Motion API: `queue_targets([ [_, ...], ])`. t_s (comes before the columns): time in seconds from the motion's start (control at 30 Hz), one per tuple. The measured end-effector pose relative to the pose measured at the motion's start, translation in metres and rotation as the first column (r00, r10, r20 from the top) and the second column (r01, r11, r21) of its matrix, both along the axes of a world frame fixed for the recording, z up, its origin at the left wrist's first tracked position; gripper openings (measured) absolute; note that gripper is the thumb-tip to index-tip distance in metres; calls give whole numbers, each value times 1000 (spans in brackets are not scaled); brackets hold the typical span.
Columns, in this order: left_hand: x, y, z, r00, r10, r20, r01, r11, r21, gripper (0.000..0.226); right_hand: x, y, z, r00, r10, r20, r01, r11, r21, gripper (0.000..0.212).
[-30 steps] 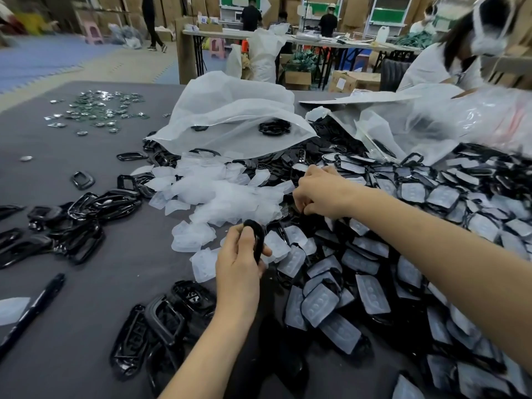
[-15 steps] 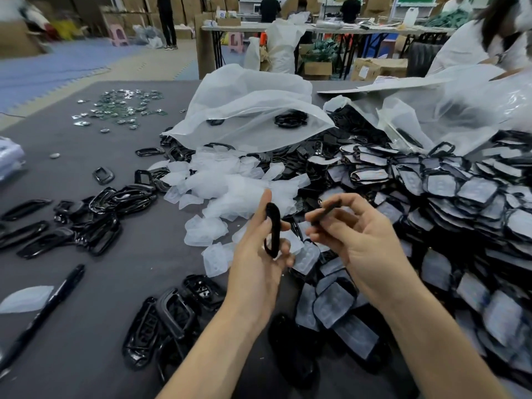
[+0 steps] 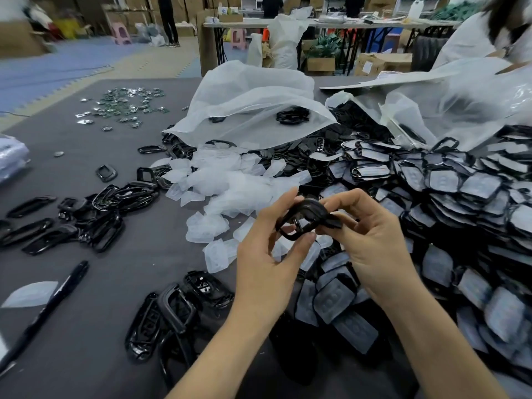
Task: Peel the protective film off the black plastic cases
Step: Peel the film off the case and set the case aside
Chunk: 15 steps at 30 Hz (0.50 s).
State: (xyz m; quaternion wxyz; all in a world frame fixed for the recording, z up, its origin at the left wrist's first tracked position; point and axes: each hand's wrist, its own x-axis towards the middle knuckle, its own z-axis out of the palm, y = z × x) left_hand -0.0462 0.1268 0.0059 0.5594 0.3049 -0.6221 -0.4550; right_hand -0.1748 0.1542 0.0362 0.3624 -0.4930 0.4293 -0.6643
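Observation:
My left hand (image 3: 267, 254) and my right hand (image 3: 371, 240) meet above the table's middle. Both pinch black plastic cases (image 3: 308, 218) held together between them: the left grips a frame-shaped piece, the right a second case pressed against it. A big heap of film-covered cases (image 3: 460, 197) fills the right side of the table. Peeled white films (image 3: 227, 185) lie in a loose pile just beyond my hands. Bare black cases (image 3: 178, 312) lie near the front, and more bare cases (image 3: 95, 217) at the left.
A black marker (image 3: 54, 298) and one loose film (image 3: 28, 293) lie at the front left. White plastic bags (image 3: 250, 102) stand at the back over more cases. Small metal parts (image 3: 126, 106) are scattered far left. A person in white (image 3: 489, 33) works at the far right.
My right hand left the heap with a case and came in to my left hand. The two cases, apart half a second ago, now touch between both hands.

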Motion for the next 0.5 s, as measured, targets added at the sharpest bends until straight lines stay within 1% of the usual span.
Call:
queue_targets([
  [0.1, 1, -1, 0, 999, 18, 47, -16, 999, -52, 55, 0, 0, -2, 1000, 14, 11, -14, 1000, -14, 17],
  [0.23, 2, -3, -1, 993, 74, 91, -66, 994, -92, 56, 0, 0, -4, 1000, 12, 22, -12, 1000, 1, 17],
  [0.33, 3, -3, -1, 993, 89, 81, -84, 994, -66, 55, 0, 0, -4, 998, 3, 56, -3, 1000, 4, 18],
  [0.43, 2, -1, 0, 994, 78, 80, -74, 996, -50, 52, 0, 0, -4, 998, -14, 62, 14, 1000, -6, 12],
  [0.5, 2, 0, 1, 996, 68, 53, -67, 998, -19, 49, 0, 1, -4, 998, -21, 65, 22, 1000, -8, 14],
])
